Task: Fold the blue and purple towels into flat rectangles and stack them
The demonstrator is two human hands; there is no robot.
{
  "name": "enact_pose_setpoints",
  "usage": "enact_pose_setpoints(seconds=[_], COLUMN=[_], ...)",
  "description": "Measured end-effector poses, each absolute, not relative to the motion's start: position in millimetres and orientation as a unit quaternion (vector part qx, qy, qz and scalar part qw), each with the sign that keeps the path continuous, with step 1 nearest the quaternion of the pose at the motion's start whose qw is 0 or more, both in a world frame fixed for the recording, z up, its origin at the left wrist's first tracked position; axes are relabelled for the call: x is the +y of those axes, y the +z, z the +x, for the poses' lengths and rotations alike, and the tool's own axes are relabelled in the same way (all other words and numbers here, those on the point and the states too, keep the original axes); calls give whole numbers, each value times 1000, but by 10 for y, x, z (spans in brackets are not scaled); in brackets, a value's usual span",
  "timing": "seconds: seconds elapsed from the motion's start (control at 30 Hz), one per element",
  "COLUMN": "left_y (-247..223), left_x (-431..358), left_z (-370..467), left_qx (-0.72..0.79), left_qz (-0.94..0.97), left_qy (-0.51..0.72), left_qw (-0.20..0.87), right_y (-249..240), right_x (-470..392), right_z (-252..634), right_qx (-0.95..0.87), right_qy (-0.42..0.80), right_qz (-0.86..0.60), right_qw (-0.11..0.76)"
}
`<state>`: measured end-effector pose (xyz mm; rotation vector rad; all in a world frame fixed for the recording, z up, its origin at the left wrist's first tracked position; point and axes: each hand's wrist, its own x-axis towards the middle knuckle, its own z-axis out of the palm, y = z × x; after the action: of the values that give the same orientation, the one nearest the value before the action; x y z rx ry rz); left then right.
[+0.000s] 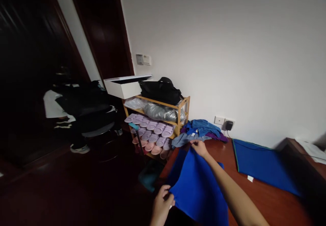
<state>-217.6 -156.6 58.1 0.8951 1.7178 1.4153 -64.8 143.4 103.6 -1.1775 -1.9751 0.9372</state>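
A bright blue cloth (196, 188) is stretched between my two hands above the left end of a reddish-brown table (259, 202). Near the cloth's lower left corner, my left hand (163, 200) pinches its edge. My right hand (199, 148) grips the upper corner, close to a heap of crumpled blue, grey and purple cloths (203, 129). Further right, another blue cloth (265, 165) with a green edge and a white tag lies flat on the table.
A wooden rack (179, 117) with slippers (152, 126) stands beyond the table; a black bag (161, 92) and a white box (124, 89) are on top. A person (84, 107) sits on a stool at the left. A plug (229, 126) with a cable is in the wall.
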Motion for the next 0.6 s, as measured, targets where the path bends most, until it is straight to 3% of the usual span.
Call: enact_pose_setpoints(seconds=[0.27, 0.37, 0.6], left_y=[-90, -45, -12], left_x=[-1537, -1575, -1602], left_z=[-2660, -2707, -2690], left_qx=[789, 812, 785], left_qz=[325, 352, 354], left_qy=[411, 357, 397], left_qw=[321, 300, 318], right_y=[437, 287, 259], right_x=[1408, 1388, 1343], right_z=[-1524, -1572, -1565], right_qx=[-810, -813, -806], right_qy=[286, 248, 214], right_qz=[-483, -504, -528], right_qw=[168, 153, 160])
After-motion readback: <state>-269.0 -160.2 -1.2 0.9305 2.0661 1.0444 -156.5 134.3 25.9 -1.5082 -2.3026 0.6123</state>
